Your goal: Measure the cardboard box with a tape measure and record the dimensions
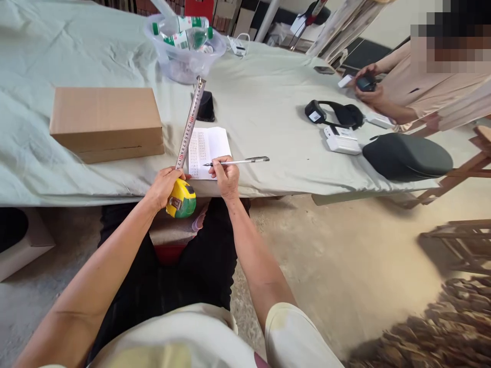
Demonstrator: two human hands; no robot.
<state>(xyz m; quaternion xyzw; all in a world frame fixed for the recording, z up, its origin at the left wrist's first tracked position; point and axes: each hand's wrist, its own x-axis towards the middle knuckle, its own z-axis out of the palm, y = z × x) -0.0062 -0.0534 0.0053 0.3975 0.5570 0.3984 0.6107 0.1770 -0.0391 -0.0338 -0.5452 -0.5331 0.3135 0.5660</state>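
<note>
My left hand [165, 188] is closed on a yellow and green tape measure [182, 198] at the table's front edge. Its metal blade is pulled out and slants up and away over the cloth. Between the fingers of my right hand [227, 176] is a pen [245, 161], its tip over a sheet of paper [209, 143] with columns of handwritten figures. A black phone-like object [206, 106] lies just behind the paper, partly covered by the blade. To the left sits a closed cardboard box [107, 122].
A plastic basin [184, 66] holding bottles stands at the back. On the right lie a black head strap [337, 113], a white device [342, 140] and a dark case [406, 156]. Beyond them, another person's hands [370, 89] hold a small dark object. A pale cloth covers the table [264, 102].
</note>
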